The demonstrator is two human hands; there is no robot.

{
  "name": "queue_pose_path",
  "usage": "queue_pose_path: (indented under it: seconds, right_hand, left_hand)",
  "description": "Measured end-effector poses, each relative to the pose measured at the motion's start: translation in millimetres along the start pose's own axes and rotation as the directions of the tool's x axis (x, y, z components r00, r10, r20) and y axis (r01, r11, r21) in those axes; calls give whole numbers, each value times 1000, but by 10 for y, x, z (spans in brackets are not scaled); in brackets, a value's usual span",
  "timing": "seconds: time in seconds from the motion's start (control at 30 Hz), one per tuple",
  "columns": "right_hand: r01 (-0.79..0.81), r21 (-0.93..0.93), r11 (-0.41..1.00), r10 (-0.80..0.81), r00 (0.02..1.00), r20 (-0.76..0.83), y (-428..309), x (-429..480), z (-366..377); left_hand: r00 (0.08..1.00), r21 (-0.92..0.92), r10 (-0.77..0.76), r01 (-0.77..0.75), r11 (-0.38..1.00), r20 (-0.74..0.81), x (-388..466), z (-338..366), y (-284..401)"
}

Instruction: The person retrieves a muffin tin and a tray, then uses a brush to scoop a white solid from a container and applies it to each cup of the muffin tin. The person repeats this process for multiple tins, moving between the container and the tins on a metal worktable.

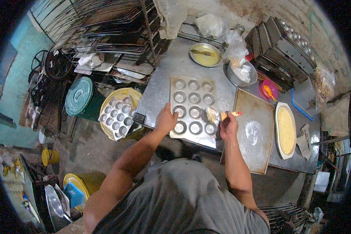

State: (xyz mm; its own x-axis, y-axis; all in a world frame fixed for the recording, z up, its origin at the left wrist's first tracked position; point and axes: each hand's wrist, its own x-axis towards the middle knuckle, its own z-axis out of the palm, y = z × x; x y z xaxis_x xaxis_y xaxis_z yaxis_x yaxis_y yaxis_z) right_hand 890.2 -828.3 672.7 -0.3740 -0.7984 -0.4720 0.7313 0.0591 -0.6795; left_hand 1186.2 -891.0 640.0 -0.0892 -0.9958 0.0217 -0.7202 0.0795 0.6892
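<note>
A metal muffin tin (187,105) with several round cups lies on the steel table (158,84) in front of me. My left hand (167,119) grips its left edge, the thumb over the rim beside a cup. In my right hand (230,126) is a pastry brush (224,115) with a red-tipped handle. Its blurred bristles are over the tin's right column of cups; whether they touch a cup I cannot tell. Beyond the tin stands a round metal pan (205,55) holding yellow liquid or grease and another brush-like thing.
A flat baking tray (253,131) with a white smear lies right of my right hand, beside an oval dish (286,130) of yellow contents. A metal bowl (242,73) and a pink bowl (268,89) stand behind. More muffin tins (117,117) rest on a yellow bucket at left.
</note>
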Motion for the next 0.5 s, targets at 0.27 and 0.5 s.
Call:
queue_pose_path:
  seconds: [0.27, 0.5]
  right_hand:
    - [25, -31, 999, -26, 1000, -15, 149, -385, -328]
    - [38, -23, 999, -39, 998, -43, 110, -437, -162]
  left_hand:
    - [975, 52, -21, 10, 999, 219, 99, -350, 451]
    - [976, 321, 63, -129, 938, 208, 338, -325, 540]
